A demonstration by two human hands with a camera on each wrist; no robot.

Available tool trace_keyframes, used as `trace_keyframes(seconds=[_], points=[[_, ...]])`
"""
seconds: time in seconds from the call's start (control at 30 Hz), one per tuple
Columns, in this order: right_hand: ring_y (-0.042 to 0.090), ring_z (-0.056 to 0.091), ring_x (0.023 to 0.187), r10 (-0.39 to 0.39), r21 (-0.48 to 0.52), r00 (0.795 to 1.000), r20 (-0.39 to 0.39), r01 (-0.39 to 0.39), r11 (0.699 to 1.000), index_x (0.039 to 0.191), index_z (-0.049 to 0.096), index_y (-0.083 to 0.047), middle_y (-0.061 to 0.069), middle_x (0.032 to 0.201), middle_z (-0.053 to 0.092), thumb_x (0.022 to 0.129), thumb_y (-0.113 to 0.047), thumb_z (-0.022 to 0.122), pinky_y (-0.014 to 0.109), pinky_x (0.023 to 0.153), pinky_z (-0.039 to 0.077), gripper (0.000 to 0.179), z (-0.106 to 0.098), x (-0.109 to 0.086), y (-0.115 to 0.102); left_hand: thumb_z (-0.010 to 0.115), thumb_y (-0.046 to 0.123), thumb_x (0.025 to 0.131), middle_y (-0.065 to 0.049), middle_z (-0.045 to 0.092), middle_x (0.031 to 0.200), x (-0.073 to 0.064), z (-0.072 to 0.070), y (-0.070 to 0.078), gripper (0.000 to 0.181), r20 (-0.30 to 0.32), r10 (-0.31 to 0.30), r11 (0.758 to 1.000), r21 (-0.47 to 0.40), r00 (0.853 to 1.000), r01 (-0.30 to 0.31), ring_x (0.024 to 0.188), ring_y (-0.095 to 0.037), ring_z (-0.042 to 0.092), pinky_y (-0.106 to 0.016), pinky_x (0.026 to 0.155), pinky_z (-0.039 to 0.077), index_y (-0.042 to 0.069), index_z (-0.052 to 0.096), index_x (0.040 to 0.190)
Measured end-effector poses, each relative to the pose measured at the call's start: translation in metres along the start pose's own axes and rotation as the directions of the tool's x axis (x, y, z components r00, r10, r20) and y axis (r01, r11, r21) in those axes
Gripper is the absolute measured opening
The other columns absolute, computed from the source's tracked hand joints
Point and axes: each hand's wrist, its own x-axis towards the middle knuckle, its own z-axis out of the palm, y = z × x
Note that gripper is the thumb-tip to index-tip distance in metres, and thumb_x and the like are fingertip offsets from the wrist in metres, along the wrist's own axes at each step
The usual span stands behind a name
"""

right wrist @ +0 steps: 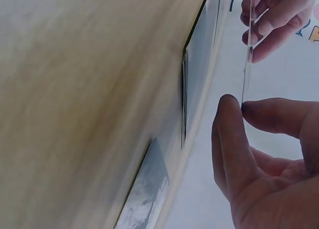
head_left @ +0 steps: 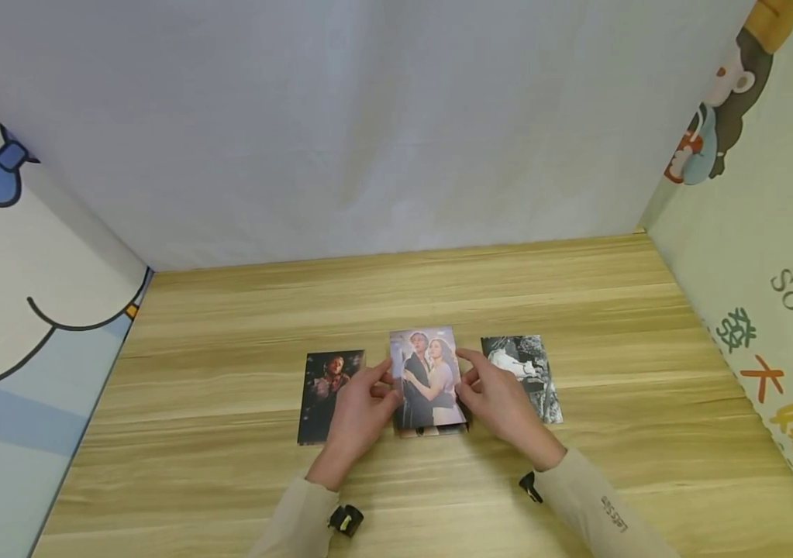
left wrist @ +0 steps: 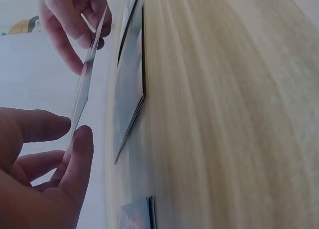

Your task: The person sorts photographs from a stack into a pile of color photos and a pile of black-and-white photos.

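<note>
Both hands hold one photo card (head_left: 428, 380) of an embracing couple above the table. My left hand (head_left: 363, 411) pinches its left edge between thumb and fingers, and my right hand (head_left: 501, 399) pinches the right edge. Seen edge-on in the left wrist view, the held card (left wrist: 85, 82) hangs clear of a small stack of cards (left wrist: 130, 84) lying beneath it. Most of that stack is covered by the held card in the head view. A dark card (head_left: 326, 395) with a figure lies left of my left hand. Beyond my right hand lies a black-and-white card (head_left: 523, 372).
The cards lie on a wood-grain table (head_left: 229, 333). A pale cloth wall (head_left: 382, 139) closes off the back. Printed panels stand at the left (head_left: 40, 256) and right (head_left: 738, 256). A dark strap piece (head_left: 346, 520) sits at the left wrist.
</note>
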Motion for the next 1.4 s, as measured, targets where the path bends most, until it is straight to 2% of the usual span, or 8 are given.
trace_keyframes(seconds=[0.23, 0.67, 0.9, 1.07, 1.13, 1.3, 1.37, 1.4], points=[[0.018, 0.072, 0.078, 0.016, 0.021, 1.0, 0.009, -0.016, 1.0, 0.143, 0.056, 0.0, 0.004, 0.092, 0.073, 0.094, -0.006, 0.068, 0.038, 0.071, 0.059, 0.051, -0.001, -0.001, -0.003, 0.069, -0.004, 0.089, -0.011, 0.069, 0.104, -0.002, -0.001, 0.0, 0.05, -0.041, 0.035, 0.999, -0.028, 0.999, -0.036, 0.091, -0.026, 0.073, -0.032, 0.071, 0.061, -0.006, 0.062, 0.138], [0.016, 0.072, 0.078, 0.023, 0.069, 1.0, 0.01, -0.024, 0.997, 0.142, 0.057, 0.0, 0.002, 0.093, 0.071, 0.093, -0.005, 0.07, 0.035, 0.068, 0.059, 0.051, 0.003, -0.003, -0.012, 0.071, -0.001, 0.09, -0.009, 0.069, 0.105, -0.006, -0.009, -0.003, 0.049, -0.054, 0.004, 1.0, -0.014, 0.999, -0.005, 0.093, -0.024, 0.073, -0.034, 0.075, 0.061, -0.002, 0.063, 0.139], [0.012, 0.069, 0.076, 0.017, 0.089, 1.0, 0.019, -0.019, 0.996, 0.143, 0.057, -0.001, 0.001, 0.093, 0.07, 0.093, -0.006, 0.071, 0.03, 0.064, 0.056, 0.052, 0.007, -0.003, -0.016, 0.07, 0.0, 0.09, -0.007, 0.07, 0.102, -0.009, -0.015, -0.008, 0.048, -0.065, 0.013, 1.0, 0.023, 0.998, -0.012, 0.084, -0.017, 0.068, -0.034, 0.072, 0.058, -0.001, 0.064, 0.138], [0.011, 0.068, 0.073, 0.013, 0.148, 0.999, 0.036, -0.018, 0.989, 0.143, 0.057, 0.0, 0.002, 0.092, 0.069, 0.093, -0.003, 0.07, 0.026, 0.059, 0.054, 0.052, 0.011, -0.002, -0.019, 0.069, 0.0, 0.09, -0.008, 0.07, 0.101, -0.01, -0.02, -0.012, 0.048, -0.072, 0.019, 1.0, 0.017, 0.997, -0.018, 0.085, -0.018, 0.07, -0.047, 0.084, 0.059, -0.002, 0.065, 0.137], [0.011, 0.068, 0.074, 0.009, 0.159, 0.999, 0.038, -0.015, 0.987, 0.143, 0.057, 0.0, 0.002, 0.091, 0.068, 0.094, -0.002, 0.07, 0.026, 0.06, 0.054, 0.051, 0.013, -0.002, -0.02, 0.069, -0.001, 0.09, -0.009, 0.071, 0.102, -0.011, -0.022, -0.014, 0.048, -0.073, 0.019, 1.0, 0.008, 0.997, -0.019, 0.087, -0.021, 0.072, -0.054, 0.1, 0.052, -0.003, 0.064, 0.137], [0.01, 0.068, 0.072, -0.008, 0.135, 0.999, 0.032, 0.004, 0.991, 0.142, 0.058, -0.001, -0.001, 0.089, 0.067, 0.095, -0.004, 0.07, 0.028, 0.06, 0.054, 0.049, 0.017, 0.0, -0.026, 0.07, -0.002, 0.09, -0.01, 0.07, 0.102, -0.014, -0.027, -0.019, 0.048, -0.081, 0.003, 1.0, -0.011, 0.997, -0.003, 0.089, -0.024, 0.073, -0.046, 0.094, 0.057, -0.003, 0.065, 0.137], [0.011, 0.069, 0.073, -0.013, 0.117, 0.999, 0.031, 0.009, 0.993, 0.141, 0.059, -0.001, -0.003, 0.088, 0.066, 0.095, -0.005, 0.071, 0.029, 0.06, 0.054, 0.048, 0.018, 0.001, -0.029, 0.071, -0.002, 0.089, -0.009, 0.07, 0.101, -0.014, -0.028, -0.021, 0.048, -0.09, -0.006, 1.0, -0.024, 0.996, 0.004, 0.088, -0.022, 0.071, -0.036, 0.076, 0.061, -0.003, 0.065, 0.137], [0.011, 0.069, 0.074, -0.012, 0.113, 0.999, 0.032, 0.008, 0.994, 0.141, 0.059, -0.002, -0.004, 0.087, 0.066, 0.095, -0.006, 0.072, 0.028, 0.06, 0.054, 0.048, 0.019, 0.002, -0.03, 0.071, -0.002, 0.09, -0.009, 0.07, 0.101, -0.014, -0.029, -0.021, 0.047, -0.094, -0.008, 0.999, -0.036, 0.996, 0.004, 0.088, -0.022, 0.07, -0.034, 0.076, 0.061, -0.003, 0.065, 0.137]])
